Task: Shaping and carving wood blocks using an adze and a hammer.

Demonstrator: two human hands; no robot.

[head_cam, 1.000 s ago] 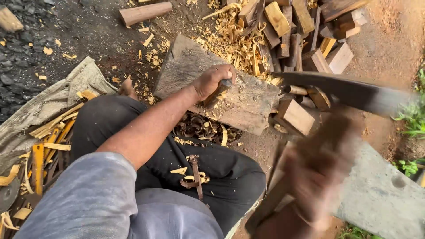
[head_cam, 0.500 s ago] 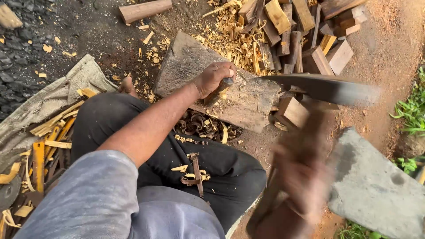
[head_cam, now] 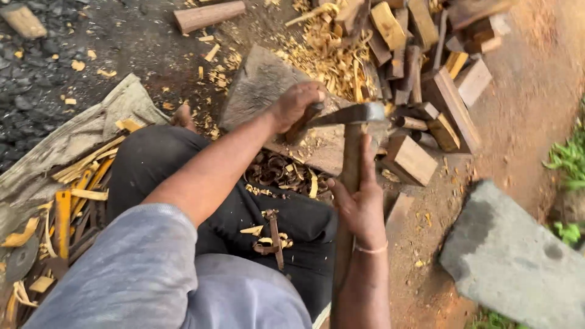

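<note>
A small wooden piece (head_cam: 300,123) is held upright on a weathered chopping block (head_cam: 262,91) just above the centre of the view, clasped by the closed fingers of the left hand (head_cam: 295,103). An adze-like tool (head_cam: 352,152), its dark metal head (head_cam: 353,114) touching the piece from 3 o'clock, is gripped by the right hand (head_cam: 361,207), which is wrapped around the long wooden handle below the head. The lower part of the piece is hidden by the left hand, and much of the block by the forearm across it. Dark curled shavings (head_cam: 281,173) are heaped at the block's 6 o'clock, against black trousers (head_cam: 183,158). Cut wood blocks (head_cam: 420,61) and pale shavings (head_cam: 329,55) are piled from 12 to 3 o'clock. A rough log (head_cam: 208,15) lies at 11 o'clock, sacking with yellow offcuts (head_cam: 73,183) at 9 o'clock, and a grey stone slab (head_cam: 512,256) at 4 o'clock.
</note>
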